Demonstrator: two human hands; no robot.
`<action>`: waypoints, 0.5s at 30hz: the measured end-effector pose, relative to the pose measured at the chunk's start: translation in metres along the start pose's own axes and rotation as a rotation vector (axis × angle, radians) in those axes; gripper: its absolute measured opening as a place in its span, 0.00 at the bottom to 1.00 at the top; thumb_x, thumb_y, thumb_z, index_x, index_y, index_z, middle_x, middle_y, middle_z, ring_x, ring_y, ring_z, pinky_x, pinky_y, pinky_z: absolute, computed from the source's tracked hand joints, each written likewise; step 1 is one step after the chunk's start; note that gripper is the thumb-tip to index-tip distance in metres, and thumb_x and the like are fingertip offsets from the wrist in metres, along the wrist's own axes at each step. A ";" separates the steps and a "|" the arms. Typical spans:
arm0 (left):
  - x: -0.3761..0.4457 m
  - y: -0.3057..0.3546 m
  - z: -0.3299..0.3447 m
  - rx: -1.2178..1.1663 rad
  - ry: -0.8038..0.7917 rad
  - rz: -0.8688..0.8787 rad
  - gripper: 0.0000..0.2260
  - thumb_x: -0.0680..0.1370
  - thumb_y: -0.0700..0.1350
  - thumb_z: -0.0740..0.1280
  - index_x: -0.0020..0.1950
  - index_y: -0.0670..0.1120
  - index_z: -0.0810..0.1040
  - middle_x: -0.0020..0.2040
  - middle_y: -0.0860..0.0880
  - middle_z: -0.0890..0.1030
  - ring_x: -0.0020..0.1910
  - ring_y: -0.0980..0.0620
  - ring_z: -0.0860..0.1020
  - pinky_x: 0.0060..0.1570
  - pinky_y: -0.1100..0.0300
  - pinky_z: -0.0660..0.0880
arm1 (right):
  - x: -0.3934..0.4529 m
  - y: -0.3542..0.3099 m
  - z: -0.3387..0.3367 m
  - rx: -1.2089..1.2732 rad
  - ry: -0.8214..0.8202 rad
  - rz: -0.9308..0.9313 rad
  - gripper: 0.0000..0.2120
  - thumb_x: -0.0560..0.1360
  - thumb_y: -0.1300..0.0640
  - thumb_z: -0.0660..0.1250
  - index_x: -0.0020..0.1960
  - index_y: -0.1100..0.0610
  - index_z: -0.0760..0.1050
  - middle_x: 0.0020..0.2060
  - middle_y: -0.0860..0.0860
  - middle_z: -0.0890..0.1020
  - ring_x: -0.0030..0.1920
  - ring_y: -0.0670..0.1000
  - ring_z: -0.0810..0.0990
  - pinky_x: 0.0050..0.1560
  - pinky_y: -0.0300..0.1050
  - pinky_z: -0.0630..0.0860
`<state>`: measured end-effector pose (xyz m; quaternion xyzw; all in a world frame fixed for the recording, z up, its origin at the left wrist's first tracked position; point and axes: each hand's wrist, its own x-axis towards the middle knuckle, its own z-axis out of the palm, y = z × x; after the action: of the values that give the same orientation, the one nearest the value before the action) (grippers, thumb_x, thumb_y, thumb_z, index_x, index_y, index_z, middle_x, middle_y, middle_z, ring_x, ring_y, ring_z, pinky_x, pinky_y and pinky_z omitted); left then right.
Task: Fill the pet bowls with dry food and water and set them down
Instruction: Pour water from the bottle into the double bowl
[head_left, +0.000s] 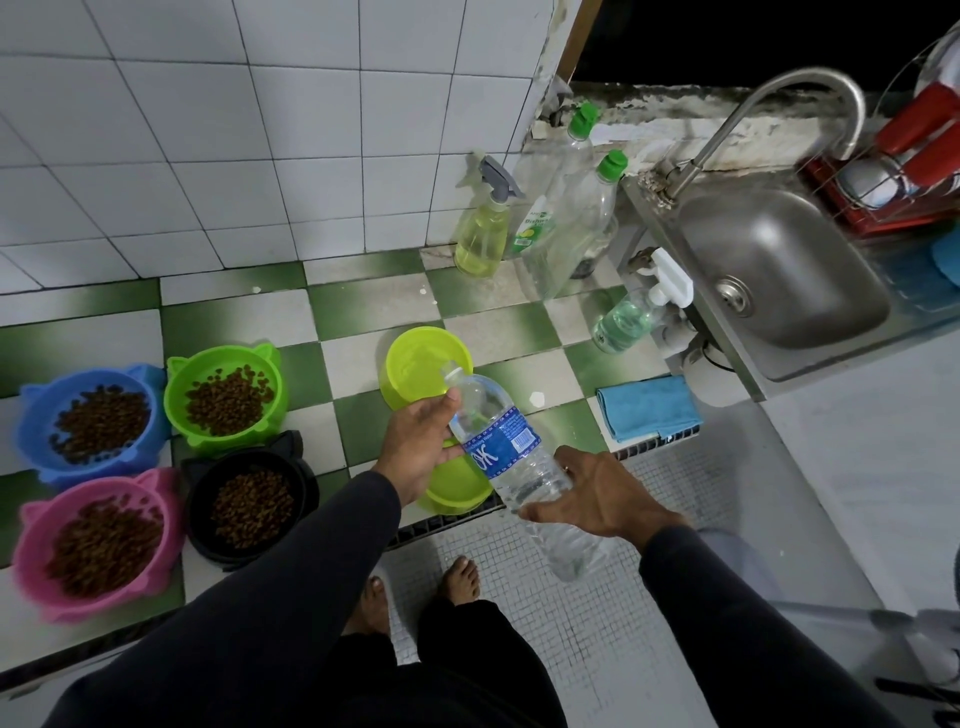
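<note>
I hold a clear water bottle (511, 457) with a blue label in both hands, tilted with its open neck toward the upper left. My left hand (421, 441) holds its upper part, thumb against the shoulder. My right hand (597, 499) grips the lower body. The neck hangs over a lime bowl (415, 364) on the checkered floor. A second lime bowl (457, 486) lies partly hidden under my left hand and the bottle. Blue (36, 415), green (179, 400), pink (31, 561) and black (200, 499) bowls at the left hold dry kibble.
A small white cap-like thing (536, 399) lies by the bowls. A blue cloth (647, 408) lies on the floor. A spray bottle (480, 234) and green-capped bottles (576, 218) stand against the tiled wall. A steel sink (779, 270) with a tap is at the right. My bare feet (460, 577) stand by a drain grate (410, 530).
</note>
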<state>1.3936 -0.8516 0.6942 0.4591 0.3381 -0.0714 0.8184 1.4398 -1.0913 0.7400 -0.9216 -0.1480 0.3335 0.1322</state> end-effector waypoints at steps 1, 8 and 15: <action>-0.001 0.003 0.001 -0.001 0.000 0.012 0.15 0.81 0.53 0.69 0.60 0.42 0.80 0.61 0.43 0.84 0.60 0.44 0.83 0.50 0.50 0.84 | -0.001 -0.001 0.000 0.026 0.004 0.001 0.33 0.57 0.25 0.76 0.50 0.46 0.74 0.43 0.45 0.84 0.42 0.44 0.82 0.49 0.51 0.83; -0.005 0.027 0.008 -0.009 -0.011 0.054 0.14 0.79 0.49 0.72 0.60 0.42 0.81 0.59 0.43 0.85 0.61 0.44 0.82 0.56 0.46 0.82 | 0.000 -0.005 0.001 0.227 0.086 -0.042 0.28 0.56 0.32 0.81 0.48 0.45 0.75 0.41 0.44 0.86 0.40 0.41 0.85 0.47 0.48 0.84; -0.012 0.059 0.025 -0.003 -0.083 0.139 0.15 0.77 0.46 0.74 0.62 0.43 0.80 0.56 0.46 0.86 0.58 0.45 0.84 0.47 0.55 0.83 | 0.006 -0.006 -0.009 0.263 0.175 -0.057 0.31 0.58 0.34 0.82 0.53 0.46 0.74 0.45 0.43 0.85 0.45 0.42 0.85 0.50 0.45 0.83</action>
<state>1.4215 -0.8406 0.7520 0.4768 0.2713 -0.0328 0.8354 1.4490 -1.0846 0.7450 -0.9172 -0.1172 0.2648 0.2736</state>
